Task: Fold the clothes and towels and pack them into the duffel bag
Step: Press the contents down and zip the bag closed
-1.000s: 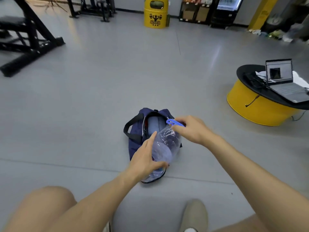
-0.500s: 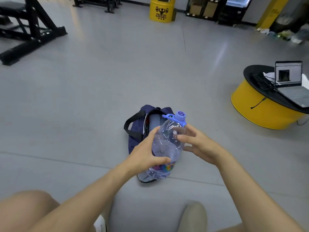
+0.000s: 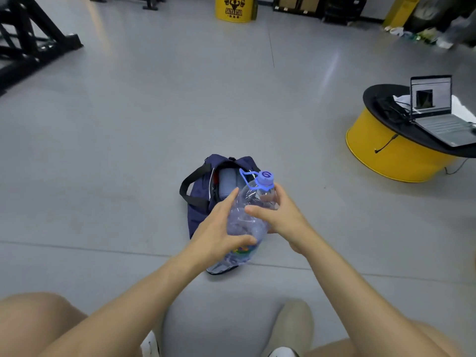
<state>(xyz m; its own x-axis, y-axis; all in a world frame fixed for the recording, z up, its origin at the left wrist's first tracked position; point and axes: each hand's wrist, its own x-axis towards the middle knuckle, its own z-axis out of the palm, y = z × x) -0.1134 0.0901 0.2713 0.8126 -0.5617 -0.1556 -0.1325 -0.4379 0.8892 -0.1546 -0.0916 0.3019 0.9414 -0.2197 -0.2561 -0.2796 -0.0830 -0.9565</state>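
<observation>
A navy duffel bag point(image 3: 199, 210) with black straps lies open on the grey floor, a rolled grey-blue cloth point(image 3: 228, 182) showing inside its mouth. Above the bag I hold a large clear plastic bottle point(image 3: 246, 222) with a blue cap and carry loop, tilted with the cap away from me. My left hand point(image 3: 219, 233) grips its left side, thumb across the front. My right hand point(image 3: 279, 215) grips the upper right side near the neck. The bottle hides the near half of the bag.
A round yellow table point(image 3: 394, 150) with a black top carries an open laptop point(image 3: 438, 109) at the right. A yellow bin point(image 3: 234, 9) stands far back. Black gym frames point(image 3: 28, 45) are at the far left. My knees and shoes fill the bottom edge.
My right hand left the blue cap loop and moved down to grip the bottle's upper side. The bottle now stands more upright, its cap raised.
</observation>
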